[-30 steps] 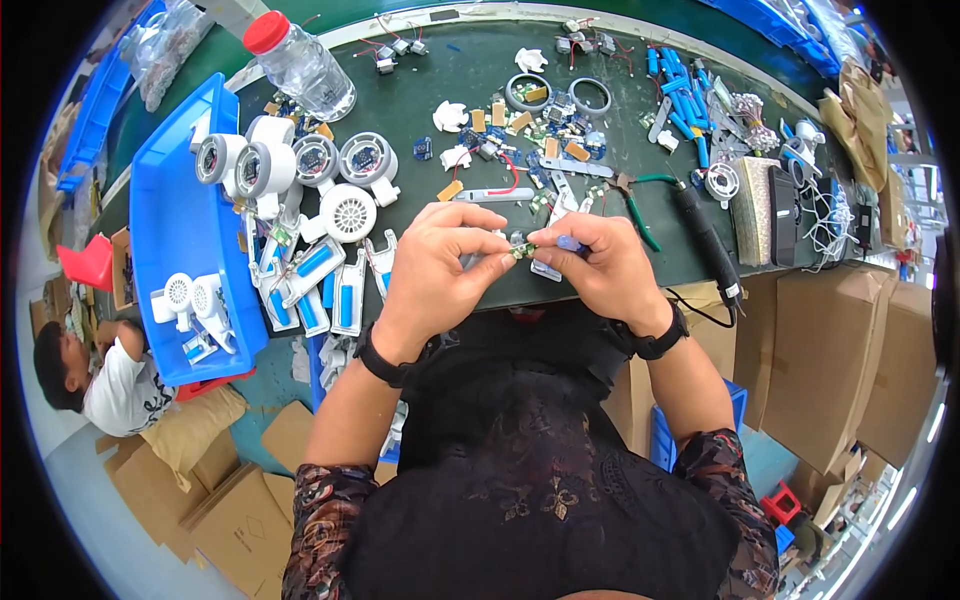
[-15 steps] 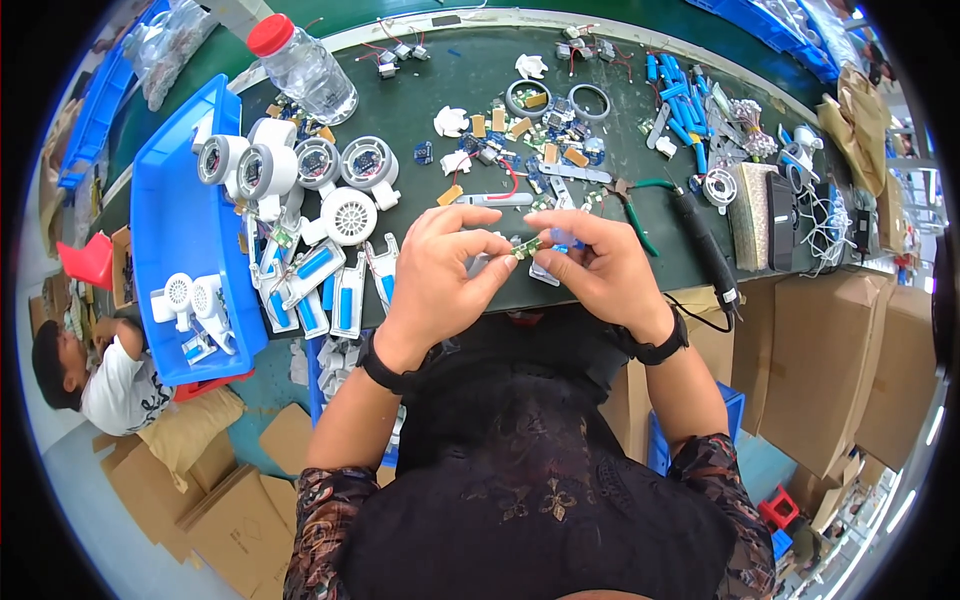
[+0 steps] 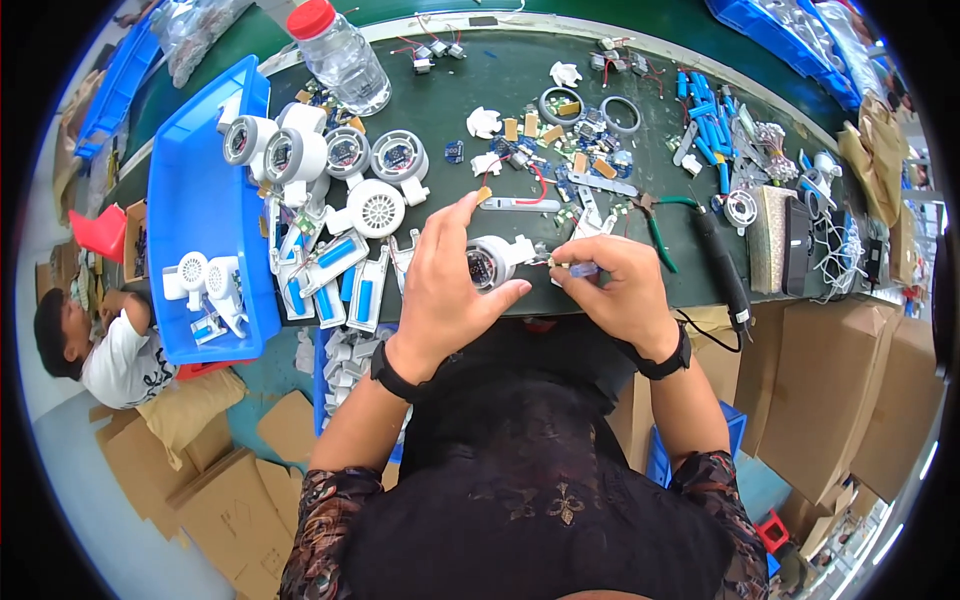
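A white fan head (image 3: 492, 262) with a grey rim and an open face lies at the table's near edge. My left hand (image 3: 440, 290) curves around its left side, fingers stretched and thumb apart below it. Whether the palm touches it I cannot tell. To the right, my right hand (image 3: 618, 292) pinches a small translucent bluish piece (image 3: 584, 269); its kind is not clear. Its fingertips are close to the fan head's short neck (image 3: 524, 248). Just beyond lie a grey-white strip (image 3: 520, 205) with a red wire and several small circuit boards (image 3: 455, 152).
At left, a blue bin (image 3: 175, 300) holds white fan parts, beside more fan heads (image 3: 398, 155) and casings with blue cells. A red-lidded jar (image 3: 345, 70) stands behind. Rightward lie green-handled pliers (image 3: 657, 235), a black corded tool (image 3: 722, 262) and blue battery cells (image 3: 708, 125). Another person sits far left.
My hands have moved apart; the left has opened and released the small green circuit board that both held. The fan head now shows between them. The view has shifted slightly.
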A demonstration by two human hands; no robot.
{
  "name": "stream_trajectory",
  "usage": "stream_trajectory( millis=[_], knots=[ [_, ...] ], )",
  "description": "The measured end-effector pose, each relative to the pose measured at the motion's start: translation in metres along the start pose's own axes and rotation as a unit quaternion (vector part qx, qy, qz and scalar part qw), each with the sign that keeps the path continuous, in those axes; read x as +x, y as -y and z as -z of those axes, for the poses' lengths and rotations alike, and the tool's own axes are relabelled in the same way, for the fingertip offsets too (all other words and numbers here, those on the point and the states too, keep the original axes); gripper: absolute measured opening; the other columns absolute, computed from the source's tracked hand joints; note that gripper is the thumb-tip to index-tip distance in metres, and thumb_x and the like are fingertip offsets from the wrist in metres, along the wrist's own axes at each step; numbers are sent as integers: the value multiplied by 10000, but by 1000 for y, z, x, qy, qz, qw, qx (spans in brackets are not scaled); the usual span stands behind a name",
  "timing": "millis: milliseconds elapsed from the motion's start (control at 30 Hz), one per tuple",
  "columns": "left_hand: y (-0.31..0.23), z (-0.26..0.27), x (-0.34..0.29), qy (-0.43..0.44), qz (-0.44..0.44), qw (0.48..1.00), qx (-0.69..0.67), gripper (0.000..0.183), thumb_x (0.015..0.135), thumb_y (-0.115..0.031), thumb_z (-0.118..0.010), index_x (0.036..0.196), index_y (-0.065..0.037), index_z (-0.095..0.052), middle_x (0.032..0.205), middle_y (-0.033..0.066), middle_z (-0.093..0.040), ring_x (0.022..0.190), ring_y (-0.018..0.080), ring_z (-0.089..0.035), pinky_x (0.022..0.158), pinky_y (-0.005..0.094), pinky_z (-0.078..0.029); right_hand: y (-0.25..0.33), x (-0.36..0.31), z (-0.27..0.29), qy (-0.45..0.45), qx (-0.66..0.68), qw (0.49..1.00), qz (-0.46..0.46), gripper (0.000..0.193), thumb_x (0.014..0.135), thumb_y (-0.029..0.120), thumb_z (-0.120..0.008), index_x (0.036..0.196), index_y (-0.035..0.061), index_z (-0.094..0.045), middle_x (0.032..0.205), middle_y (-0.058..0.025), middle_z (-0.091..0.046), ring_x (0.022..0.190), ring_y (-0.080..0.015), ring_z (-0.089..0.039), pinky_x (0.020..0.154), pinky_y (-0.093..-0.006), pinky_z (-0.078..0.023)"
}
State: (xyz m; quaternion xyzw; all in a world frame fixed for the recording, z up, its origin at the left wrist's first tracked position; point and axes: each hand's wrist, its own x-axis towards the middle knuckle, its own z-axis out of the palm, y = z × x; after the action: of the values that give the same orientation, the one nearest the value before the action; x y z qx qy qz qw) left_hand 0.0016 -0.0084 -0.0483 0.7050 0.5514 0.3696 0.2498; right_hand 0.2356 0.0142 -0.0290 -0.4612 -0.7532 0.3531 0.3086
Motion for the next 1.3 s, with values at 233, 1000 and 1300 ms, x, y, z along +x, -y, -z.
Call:
stream_trajectory(
  millis=[233,1000,1300],
  knots=[
    [2,-1,-7,12,80,997,-15,757,661,-166,-943,1299,10,-575,1159,198,-660,1088,392,-658,934,456,-533,2,3,-2,-17,13,999,-30,153,842,61,-825,988,58,-777,853,-59,-748,618,-124,-636,560,-267,-494],
    [-9,-1,-4,-129,-33,991,0,670,693,-26,-846,1319,-18,-607,1265,173,-654,1169,350,-633,1019,428,-503,13,0,3,-20,59,996,-66,175,824,10,-856,975,27,-769,829,-11,-741,672,-43,-573,604,-229,-453],
    [-10,1,-3,-110,0,994,-22,660,711,-18,-839,1327,-6,-603,1262,167,-649,1165,323,-646,1007,404,-512,12,2,3,-17,84,993,-86,177,823,18,-861,977,36,-774,823,8,-727,667,-33,-547,587,-218,-422]
  ],
)
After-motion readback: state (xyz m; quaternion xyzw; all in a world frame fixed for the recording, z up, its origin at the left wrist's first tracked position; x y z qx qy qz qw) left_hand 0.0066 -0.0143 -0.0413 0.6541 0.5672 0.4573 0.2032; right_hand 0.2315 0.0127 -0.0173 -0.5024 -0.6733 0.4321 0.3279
